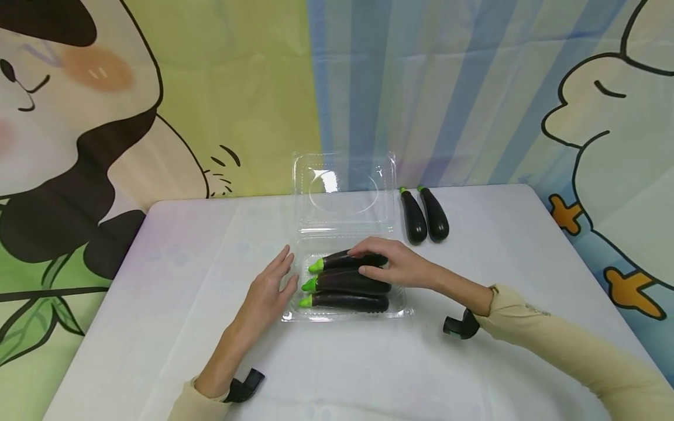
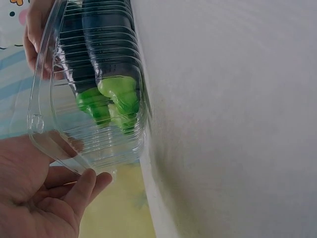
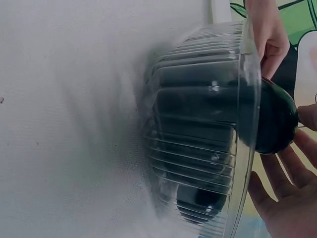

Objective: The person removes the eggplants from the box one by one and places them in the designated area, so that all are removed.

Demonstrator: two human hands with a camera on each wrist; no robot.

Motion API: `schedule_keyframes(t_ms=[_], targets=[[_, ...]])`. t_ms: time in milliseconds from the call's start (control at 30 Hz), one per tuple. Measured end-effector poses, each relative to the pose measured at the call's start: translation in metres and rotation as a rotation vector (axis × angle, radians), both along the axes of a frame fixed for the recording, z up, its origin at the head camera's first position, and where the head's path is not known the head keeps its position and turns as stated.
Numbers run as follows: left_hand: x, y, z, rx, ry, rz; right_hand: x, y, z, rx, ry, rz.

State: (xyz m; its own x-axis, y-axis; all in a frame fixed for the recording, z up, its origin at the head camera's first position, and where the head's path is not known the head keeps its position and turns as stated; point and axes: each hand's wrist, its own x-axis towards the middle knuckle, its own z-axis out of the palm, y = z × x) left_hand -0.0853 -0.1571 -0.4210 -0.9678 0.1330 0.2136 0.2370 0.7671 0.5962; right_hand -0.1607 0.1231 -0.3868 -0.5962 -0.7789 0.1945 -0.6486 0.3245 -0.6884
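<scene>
A clear plastic clamshell box (image 1: 344,317) lies with its lid (image 1: 344,219) raised at the back. In it are black eggplants with green stem ends pointing left: a near one (image 1: 350,302), a middle one (image 1: 344,282) and a far one (image 1: 337,260). My right hand (image 1: 397,263) holds an eggplant at its rounded end, thumb on the near side and fingers on the far side. From the right wrist, that eggplant end (image 3: 277,119) stands above the box rim. My left hand (image 1: 268,292), fingers mostly straight, rests along the left rim (image 2: 37,121).
Two more eggplants (image 1: 414,219) (image 1: 434,216) lie at the back right, beside the lid. A white cloth covers the table (image 1: 368,374). Behind its back edge hangs a printed cartoon curtain (image 1: 253,88). Each wrist carries a black camera mount (image 1: 460,324).
</scene>
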Motion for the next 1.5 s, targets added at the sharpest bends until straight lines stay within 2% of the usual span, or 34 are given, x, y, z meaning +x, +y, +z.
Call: schedule_keyframes(t_ms=[233, 400, 933, 1267, 1500], targets=[[0.000, 0.000, -0.002, -0.013, 0.018, 0.004, 0.005, -0.007, -0.002, 0.053, 0.099, 0.090], [0.001, 0.000, -0.002, -0.005, 0.010, 0.009, 0.009, -0.011, -0.003, 0.129, 0.143, 0.096], [0.000, -0.001, 0.000, -0.012, 0.002, 0.010, 0.012, -0.015, -0.008, 0.227, 0.157, 0.107], [0.002, 0.000, -0.003, -0.004, -0.005, 0.016, 0.015, -0.016, -0.014, 0.184, 0.173, 0.168], [0.001, 0.000, -0.003, -0.010, 0.013, 0.012, 0.014, -0.016, -0.015, 0.124, 0.210, 0.169]])
